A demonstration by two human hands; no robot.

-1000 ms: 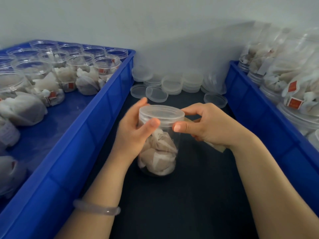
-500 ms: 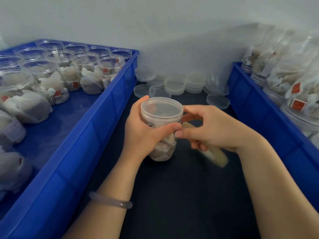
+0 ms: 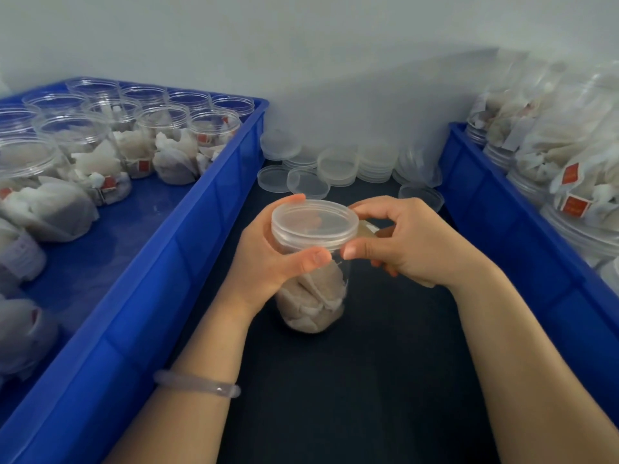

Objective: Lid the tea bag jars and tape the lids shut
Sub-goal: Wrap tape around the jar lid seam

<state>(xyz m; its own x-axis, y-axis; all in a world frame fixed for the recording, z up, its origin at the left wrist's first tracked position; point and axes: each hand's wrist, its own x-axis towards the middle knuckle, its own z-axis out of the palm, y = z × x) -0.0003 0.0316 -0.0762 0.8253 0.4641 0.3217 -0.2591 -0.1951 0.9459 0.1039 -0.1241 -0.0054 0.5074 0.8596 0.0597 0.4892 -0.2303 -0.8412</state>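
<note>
A clear plastic jar [image 3: 315,296] full of tea bags stands on the dark table mat between my hands. Its translucent lid [image 3: 313,226] sits on top. My left hand [image 3: 268,259] wraps the jar's upper part, thumb across the front just under the lid. My right hand [image 3: 402,242] pinches the lid's right edge between thumb and forefinger, and its other fingers curl round a roll of clear tape [image 3: 368,231], mostly hidden behind the hand.
A blue bin [image 3: 174,262] on the left holds several open jars of tea bags [image 3: 160,135]. Another blue bin [image 3: 502,209] on the right holds lidded jars [image 3: 569,202]. Loose lids [image 3: 338,162] lie stacked at the back by the wall.
The jar has turned in my hands and stands more upright. My right hand has risen from the jar's side to the lid's right edge, bringing the tape roll up with it.
</note>
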